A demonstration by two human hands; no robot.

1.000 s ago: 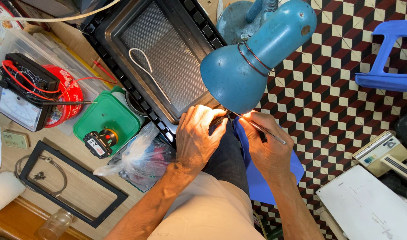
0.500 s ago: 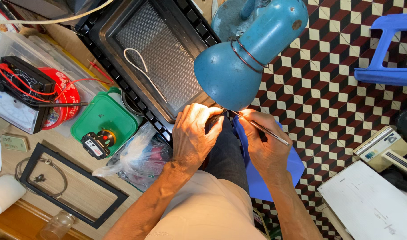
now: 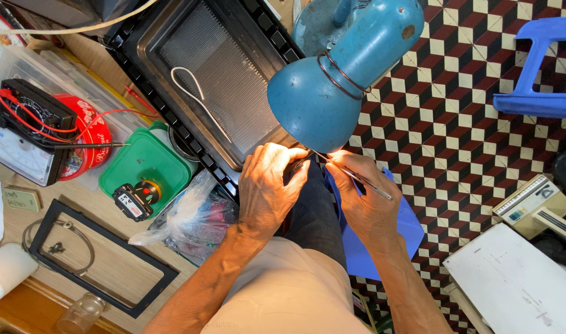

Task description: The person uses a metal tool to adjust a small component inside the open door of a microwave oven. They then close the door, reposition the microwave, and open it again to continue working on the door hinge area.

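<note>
Head view caught both hands just below the blue lamp: the right hand pinched a thin metal tool, its tip under the shade. The left hand curled shut beside it over the knee; what it gripped, I couldn't tell.

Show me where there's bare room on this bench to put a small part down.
Free: the wood inside the black frame, beside the wire ring, and the mesh panel around the white loop. Crowded: the meter, green lid and plastic bag sit packed together. Left hand and right hand work under the blue lamp.
</note>
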